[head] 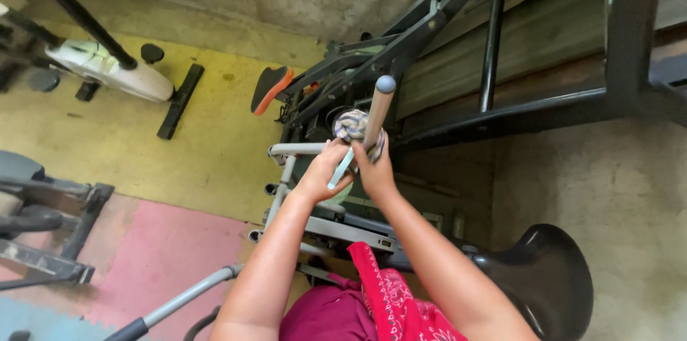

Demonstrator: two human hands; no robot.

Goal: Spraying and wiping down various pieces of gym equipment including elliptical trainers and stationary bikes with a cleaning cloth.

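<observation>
Grey handlebar [378, 113] of exercise machine [343, 83] stood upright, cloth [352, 125] bunched against its lower part. Right hand [375, 169] gripped cloth around handlebar. Left hand [323, 169] just beside handlebar, fingers curled, pinching cloth's hanging end. Black seat [551, 276] sat below-right of handlebar; yellow floor [215, 133] lay to left.

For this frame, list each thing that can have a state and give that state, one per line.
left hand: closed around a pale grey bar
right hand: pressing a crumpled cloth against the handlebar
handlebar: upright, tilted slightly, capped end free
black seat: unoccupied
white exercise bike: standing, unused
</observation>
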